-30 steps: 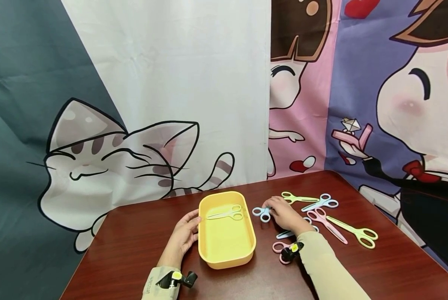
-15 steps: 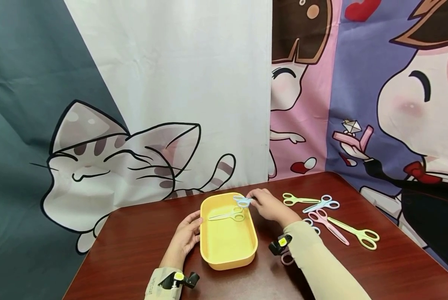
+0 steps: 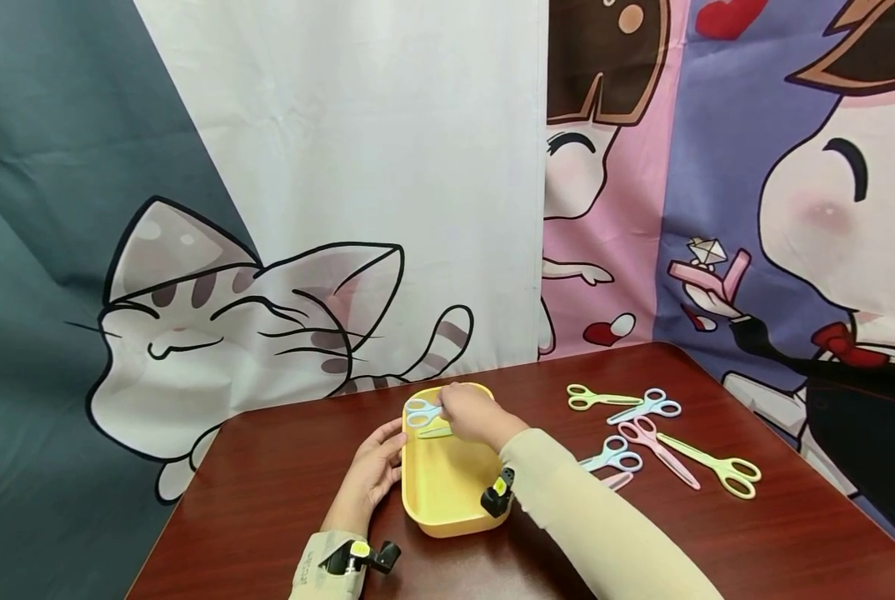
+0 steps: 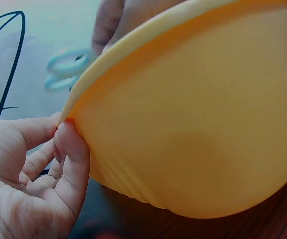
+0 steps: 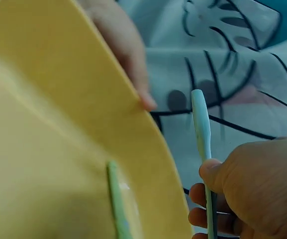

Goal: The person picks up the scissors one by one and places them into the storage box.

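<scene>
My right hand point(image 3: 472, 413) is over the far end of the yellow plastic tray point(image 3: 451, 487). It pinches a pair of light blue scissors point(image 3: 420, 413) by the blade end, handle loops pointing left. In the right wrist view, the blue scissors point(image 5: 201, 124) show edge-on between thumb and fingers. A pale green pair of scissors point(image 3: 436, 432) lies inside the tray, partly covered by the right hand. At the tray's left side, my left hand point(image 3: 376, 467) holds the rim; its fingertips point(image 4: 71, 132) show at the edge in the left wrist view.
Right of the tray lie loose scissors: green point(image 3: 581, 398), blue point(image 3: 653, 404), pink point(image 3: 661, 452), yellow-green point(image 3: 717, 468) and another blue point(image 3: 614, 454). A pink blade point(image 3: 618, 481) shows beside the right sleeve, which hides the rest. A cartoon-printed cloth point(image 3: 387, 167) hangs behind the table point(image 3: 267, 492).
My right hand has carried the blue scissors from the table leftward, over the tray's right rim, to above its far end. The left hand has stayed at the tray's left side.
</scene>
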A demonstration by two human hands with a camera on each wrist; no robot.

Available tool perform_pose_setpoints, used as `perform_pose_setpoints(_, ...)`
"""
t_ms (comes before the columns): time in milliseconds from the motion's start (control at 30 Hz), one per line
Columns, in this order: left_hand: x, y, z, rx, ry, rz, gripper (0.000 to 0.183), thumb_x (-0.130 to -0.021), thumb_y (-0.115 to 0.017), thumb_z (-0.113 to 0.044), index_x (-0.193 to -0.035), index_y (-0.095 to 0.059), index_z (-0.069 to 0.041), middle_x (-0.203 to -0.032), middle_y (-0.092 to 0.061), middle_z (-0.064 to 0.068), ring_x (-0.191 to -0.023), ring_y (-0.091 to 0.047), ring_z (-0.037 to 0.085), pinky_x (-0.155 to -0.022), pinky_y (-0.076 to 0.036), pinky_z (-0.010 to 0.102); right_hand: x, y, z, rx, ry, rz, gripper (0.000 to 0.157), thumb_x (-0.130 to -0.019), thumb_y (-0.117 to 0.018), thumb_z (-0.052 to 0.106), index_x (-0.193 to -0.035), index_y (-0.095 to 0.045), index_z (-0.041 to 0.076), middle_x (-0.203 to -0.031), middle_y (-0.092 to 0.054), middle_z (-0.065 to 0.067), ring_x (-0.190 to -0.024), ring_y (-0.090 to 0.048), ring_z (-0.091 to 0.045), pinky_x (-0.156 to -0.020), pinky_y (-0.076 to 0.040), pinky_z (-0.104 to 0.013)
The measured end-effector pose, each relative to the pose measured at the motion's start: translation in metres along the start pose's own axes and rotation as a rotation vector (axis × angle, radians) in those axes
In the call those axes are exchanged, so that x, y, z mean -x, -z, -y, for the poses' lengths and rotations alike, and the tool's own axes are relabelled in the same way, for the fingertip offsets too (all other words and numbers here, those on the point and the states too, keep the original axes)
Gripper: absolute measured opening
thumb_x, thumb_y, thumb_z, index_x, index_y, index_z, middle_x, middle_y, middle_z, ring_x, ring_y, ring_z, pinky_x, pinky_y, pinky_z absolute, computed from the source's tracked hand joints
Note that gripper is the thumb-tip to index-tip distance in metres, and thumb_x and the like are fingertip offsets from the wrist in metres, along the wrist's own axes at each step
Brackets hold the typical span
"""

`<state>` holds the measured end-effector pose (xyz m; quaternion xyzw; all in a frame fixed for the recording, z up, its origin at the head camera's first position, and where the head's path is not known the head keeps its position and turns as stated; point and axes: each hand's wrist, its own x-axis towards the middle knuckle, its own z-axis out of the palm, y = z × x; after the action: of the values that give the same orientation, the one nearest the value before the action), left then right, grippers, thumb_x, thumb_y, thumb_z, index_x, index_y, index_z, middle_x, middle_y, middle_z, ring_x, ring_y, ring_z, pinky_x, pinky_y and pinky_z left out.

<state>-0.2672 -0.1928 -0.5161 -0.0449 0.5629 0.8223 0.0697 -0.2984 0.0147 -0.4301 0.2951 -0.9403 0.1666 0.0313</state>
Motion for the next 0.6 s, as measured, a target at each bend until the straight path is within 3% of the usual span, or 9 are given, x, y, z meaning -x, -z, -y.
perform_pose_setpoints(233, -0.001, -0.001, 0.000, 0.000, 0.007, 0.016, 0.044, -0.101, -0.056, -0.002, -0.143, -0.045, -0.003, -0.098, -0.069, 0.002, -0.075, -0.066, 0.009, -0.059, -0.059, 0.024, -0.004, -0.015, 0.012, 0.056, -0.021, 0.056, 0.010, -0.091, -0.070, 0.005, -0.100, -0.067, 0.009, -0.092, -0.064, 0.001, -0.087, -0.060, -0.017, -0.082, -0.053, -0.030)
perform_pose_setpoints(433, 0.000, -0.001, 0.001, -0.006, 0.002, 0.017, 0.044, -0.102, -0.057, -0.005, -0.144, -0.045, -0.002, -0.098, -0.070, 0.001, -0.075, -0.066, 0.010, -0.059, -0.058, 0.026, -0.002, -0.023, 0.009, 0.041, -0.052, 0.080, 0.004, -0.093, -0.067, 0.005, -0.097, -0.067, 0.006, -0.091, -0.063, -0.001, -0.089, -0.060, -0.019, -0.085, -0.052, -0.033)
perform_pose_setpoints(600, 0.001, 0.001, 0.001, -0.016, -0.008, 0.024, 0.047, -0.102, -0.058, -0.007, -0.146, -0.044, -0.001, -0.098, -0.070, 0.002, -0.076, -0.067, 0.010, -0.060, -0.059, 0.026, -0.002, -0.028, 0.003, 0.121, -0.049, 0.140, 0.007, -0.097, -0.063, 0.011, -0.099, -0.068, 0.006, -0.095, -0.062, -0.005, -0.093, -0.058, -0.022, -0.089, -0.050, -0.035)
